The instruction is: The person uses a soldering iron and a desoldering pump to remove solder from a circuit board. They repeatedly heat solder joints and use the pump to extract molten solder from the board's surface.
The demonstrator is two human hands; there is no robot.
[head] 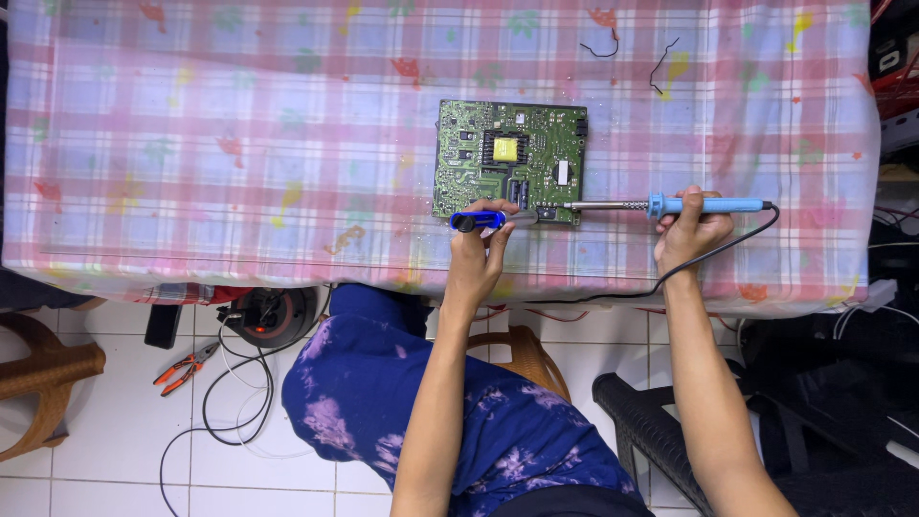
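Now the right hand [691, 233] grips the blue-handled soldering iron [670, 204] lying level, tip pointing left at the green circuit board [479, 158], while the left hand [479, 244] clasps a blue desoldering pump [488, 220].

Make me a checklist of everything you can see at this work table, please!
Surface: table under a pink and blue checked cloth.
Job's things: green circuit board; soldering iron with its tip at the board's lower edge; blue desoldering pump.
Clutter: two bits of dark wire on the cloth.
Hands: left hand grips the pump; right hand grips the iron.
Cables: iron's black cord; black cable on the floor.
Surroundings: orange pliers, tiled floor, chairs.
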